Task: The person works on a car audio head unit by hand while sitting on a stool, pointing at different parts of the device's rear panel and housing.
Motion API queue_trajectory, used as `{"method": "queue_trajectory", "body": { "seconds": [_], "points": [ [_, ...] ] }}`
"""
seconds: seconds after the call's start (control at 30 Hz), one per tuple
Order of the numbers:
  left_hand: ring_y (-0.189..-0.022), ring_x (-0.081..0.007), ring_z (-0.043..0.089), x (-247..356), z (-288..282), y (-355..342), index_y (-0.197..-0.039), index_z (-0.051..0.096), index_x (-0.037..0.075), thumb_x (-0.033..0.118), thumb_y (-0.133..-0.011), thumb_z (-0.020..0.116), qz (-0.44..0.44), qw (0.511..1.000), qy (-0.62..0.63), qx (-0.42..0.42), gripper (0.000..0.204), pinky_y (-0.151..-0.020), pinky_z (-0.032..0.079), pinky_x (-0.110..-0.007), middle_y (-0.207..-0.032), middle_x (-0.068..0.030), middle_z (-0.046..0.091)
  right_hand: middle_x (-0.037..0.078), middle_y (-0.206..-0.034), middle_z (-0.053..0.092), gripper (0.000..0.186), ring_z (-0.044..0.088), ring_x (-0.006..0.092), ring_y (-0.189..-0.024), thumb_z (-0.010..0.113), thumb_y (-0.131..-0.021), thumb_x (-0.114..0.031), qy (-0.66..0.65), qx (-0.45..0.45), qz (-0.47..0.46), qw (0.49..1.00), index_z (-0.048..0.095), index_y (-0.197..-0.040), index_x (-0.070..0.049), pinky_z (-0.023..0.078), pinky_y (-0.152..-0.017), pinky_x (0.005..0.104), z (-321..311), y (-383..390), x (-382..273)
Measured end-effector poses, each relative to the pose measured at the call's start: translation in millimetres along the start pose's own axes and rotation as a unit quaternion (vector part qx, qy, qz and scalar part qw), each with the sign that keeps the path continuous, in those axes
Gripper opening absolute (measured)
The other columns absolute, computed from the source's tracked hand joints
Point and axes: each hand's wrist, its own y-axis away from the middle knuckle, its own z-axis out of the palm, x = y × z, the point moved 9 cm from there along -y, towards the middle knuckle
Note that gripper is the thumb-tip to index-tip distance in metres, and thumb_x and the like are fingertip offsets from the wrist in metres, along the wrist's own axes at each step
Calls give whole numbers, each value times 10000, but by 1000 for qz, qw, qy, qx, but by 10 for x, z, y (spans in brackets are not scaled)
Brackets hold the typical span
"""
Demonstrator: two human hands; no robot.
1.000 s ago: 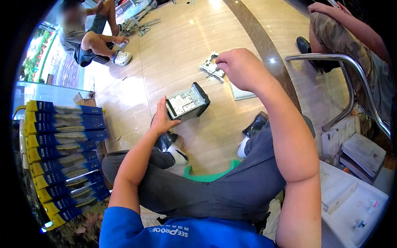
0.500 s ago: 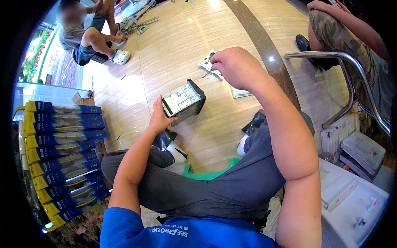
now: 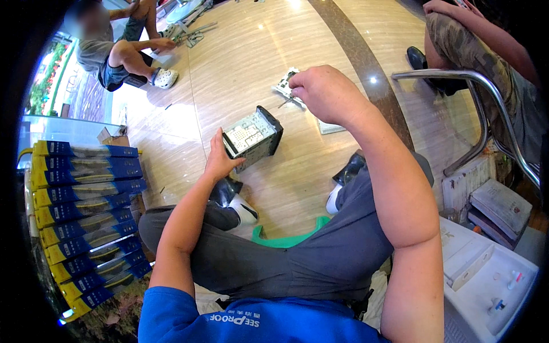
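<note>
A boxy metal electronic unit (image 3: 250, 137), with a pierced silvery top and a black end panel, stands on the floor in front of me. My left hand (image 3: 220, 157) grips its near left end, the thumb on the near side and the fingers along the far edge. Farther out and to the right, my right hand (image 3: 320, 91) is closed with the fingers pinched. A thin dark shaft (image 3: 284, 103), like a screwdriver's, slants down from the fingers; the handle is hidden. Just beyond these fingertips lies a white piece with dark spots (image 3: 283, 82).
A white slotted panel (image 3: 330, 128) lies under my right wrist. Blue-and-yellow packages (image 3: 86, 200) hang at left. A green stool (image 3: 289, 242) is between my legs. A metal-framed chair (image 3: 452, 75) and a white basin-like unit (image 3: 486, 274) stand right. Another person sits far left, near metal parts (image 3: 194, 37).
The metal unit has tilted slightly in my left hand, its near side now brighter. My right hand has barely moved. The far-left person's hand has shifted up toward the metal parts.
</note>
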Motion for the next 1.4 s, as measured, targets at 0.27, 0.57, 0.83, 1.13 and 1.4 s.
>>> {"method": "queue_trajectory", "body": {
  "seconds": [0.27, 0.57, 0.83, 1.13, 1.4],
  "points": [
    [-1322, -421, 393, -68, 27, 21, -1532, 79, -4, 280, -617, 903, -10, 1000, 7, 24, 1264, -1112, 368, -437, -1435, -281, 330, 188, -961, 705, 227, 659, 361, -936, 594, -906, -186, 3, 2, -13, 1000, 724, -1006, -29, 509, -847, 437, 0, -9, -18],
    [-1307, -416, 411, -6, 114, 117, -1534, 93, 4, 317, -613, 895, -42, 998, -7, 46, 1261, -1099, 384, -427, -1433, -278, 328, 166, -995, 714, 221, 671, 332, -957, 587, -919, -186, 14, 18, -17, 1000, 736, -1016, -55, 524, -855, 426, -69, -67, 5],
    [-1321, -442, 369, 198, 451, 506, -1513, 99, -4, 258, -619, 916, -157, 974, 76, 142, 1239, -1097, 369, -436, -1430, -295, 302, 173, -1018, 711, 250, 665, 337, -980, 605, -913, -208, 7, 19, -19, 1000, 727, -1046, -36, 512, -889, 419, -77, -50, 14],
    [-1326, -472, 361, 145, 975, 819, -1524, 16, -22, 310, -658, 903, -194, 974, 38, 107, 1283, -1107, 355, -462, -1449, -332, 279, 170, -1012, 714, 253, 667, 333, -962, 605, -915, -208, -8, 23, -13, 1000, 727, -1060, -40, 513, -884, 408, -121, 62, -26],
    [-1372, -471, 321, 290, 1208, 859, -1526, 3, -50, 272, -729, 851, -151, 981, 92, 81, 1208, -1141, 311, -450, -1473, -350, 272, 149, -997, 718, 219, 676, 320, -953, 596, -920, -198, 4, 22, -7, 1000, 739, -1014, -60, 529, -856, 423, -173, 75, 20]
  ]
}}
